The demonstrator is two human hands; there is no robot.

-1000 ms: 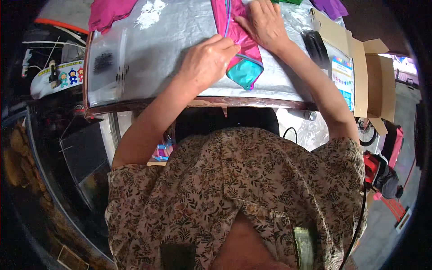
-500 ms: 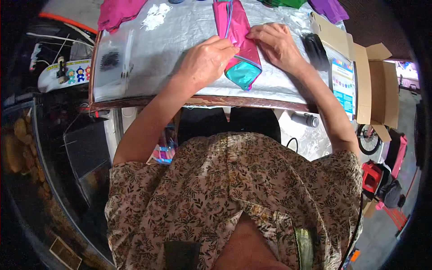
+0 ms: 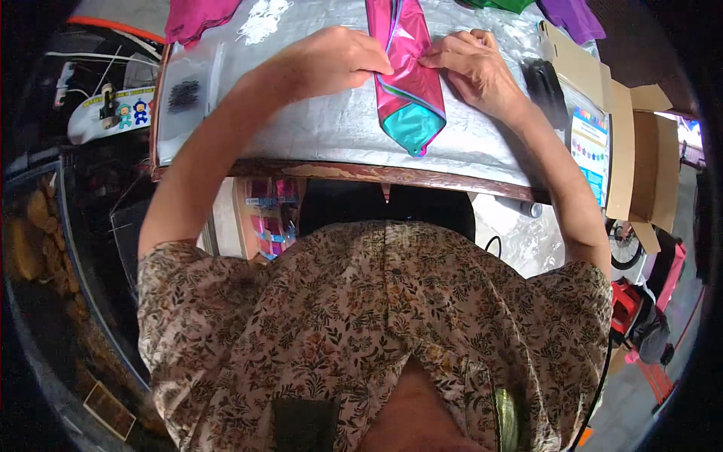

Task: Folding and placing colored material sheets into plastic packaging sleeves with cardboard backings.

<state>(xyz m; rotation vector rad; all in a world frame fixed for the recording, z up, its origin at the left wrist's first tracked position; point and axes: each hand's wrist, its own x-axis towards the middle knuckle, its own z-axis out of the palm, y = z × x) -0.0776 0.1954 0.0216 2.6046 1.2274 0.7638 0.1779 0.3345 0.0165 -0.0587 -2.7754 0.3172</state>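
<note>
A shiny foil balloon (image 3: 407,90), pink with a teal lower end (image 3: 414,126), lies folded into a long narrow strip on the table in front of me. Its top runs out of view at the upper edge. My left hand (image 3: 343,60) pinches the left fold, thumb and fingers pressed together on the foil. On the opposite side, my right hand (image 3: 474,71) has its thumb and forefinger closed on the right edge, the other fingers curled. Teal edging shows along the fold lines.
The silvery-covered table (image 3: 316,139) has a worn wooden front edge. Magenta foil (image 3: 197,19), white loops (image 3: 263,21) and a clear bag with black bits (image 3: 183,96) lie left. At right are a black object (image 3: 546,92), a printed card (image 3: 591,151) and an open cardboard box (image 3: 648,162).
My left hand has moved up and left, from near the teal end to the strip's left fold. My right hand keeps its place at the right edge. The view has shifted slightly.
</note>
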